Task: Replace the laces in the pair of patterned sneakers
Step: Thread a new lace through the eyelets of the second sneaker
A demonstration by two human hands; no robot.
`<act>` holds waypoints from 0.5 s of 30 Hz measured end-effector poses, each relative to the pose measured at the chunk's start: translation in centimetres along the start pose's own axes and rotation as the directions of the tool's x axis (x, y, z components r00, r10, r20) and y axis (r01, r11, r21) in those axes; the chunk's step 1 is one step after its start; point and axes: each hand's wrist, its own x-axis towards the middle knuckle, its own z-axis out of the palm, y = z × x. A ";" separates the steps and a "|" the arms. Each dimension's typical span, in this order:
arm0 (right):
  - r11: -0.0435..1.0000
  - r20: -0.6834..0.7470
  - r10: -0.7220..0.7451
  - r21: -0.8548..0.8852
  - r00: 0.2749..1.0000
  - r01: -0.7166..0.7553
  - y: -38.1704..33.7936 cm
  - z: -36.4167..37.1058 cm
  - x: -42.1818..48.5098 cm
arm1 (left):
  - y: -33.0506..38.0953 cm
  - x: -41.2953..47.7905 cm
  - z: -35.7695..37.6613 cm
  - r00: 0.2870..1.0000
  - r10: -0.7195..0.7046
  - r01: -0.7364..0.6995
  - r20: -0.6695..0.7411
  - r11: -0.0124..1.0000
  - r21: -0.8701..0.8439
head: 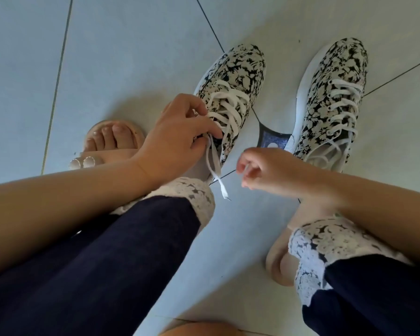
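Centre frame: left hand (180, 132) pinches the sneaker (238, 69) lace (221, 185); blurred right hand (272, 170) seemingly pinches its other end; tension both evenly.

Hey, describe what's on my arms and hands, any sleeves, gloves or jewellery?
The left forearm and right forearm are bare to the frame edge; no sleeves show. The left hand and right hand are ungloved, with no visible rings, watch or bracelet.
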 end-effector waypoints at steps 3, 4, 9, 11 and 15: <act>0.998 -0.105 0.035 0.055 0.994 -0.030 -0.5 1.0 1.7 | -0.3 0.1 -0.4 0.999 0.016 -0.018 0.050 0.999 0.047; 0.998 -0.119 0.038 0.052 0.992 -0.032 -1.0 1.5 2.0 | -0.4 0.1 -0.4 0.997 0.040 -0.045 0.072 0.996 0.073; 0.975 -0.129 0.092 0.212 0.987 -0.064 -1.7 2.7 2.5 | -0.6 0.3 -1.0 0.971 0.127 -0.164 0.204 0.971 0.176; 0.899 -0.063 0.141 0.426 0.988 -0.101 -1.7 2.5 2.1 | -0.6 0.3 -1.3 0.966 0.127 -0.171 0.225 0.967 0.187; 0.867 -0.093 0.202 0.480 0.975 -0.133 -1.5 2.5 2.1 | -0.1 0.5 -1.3 0.989 0.045 -0.060 0.140 0.992 0.109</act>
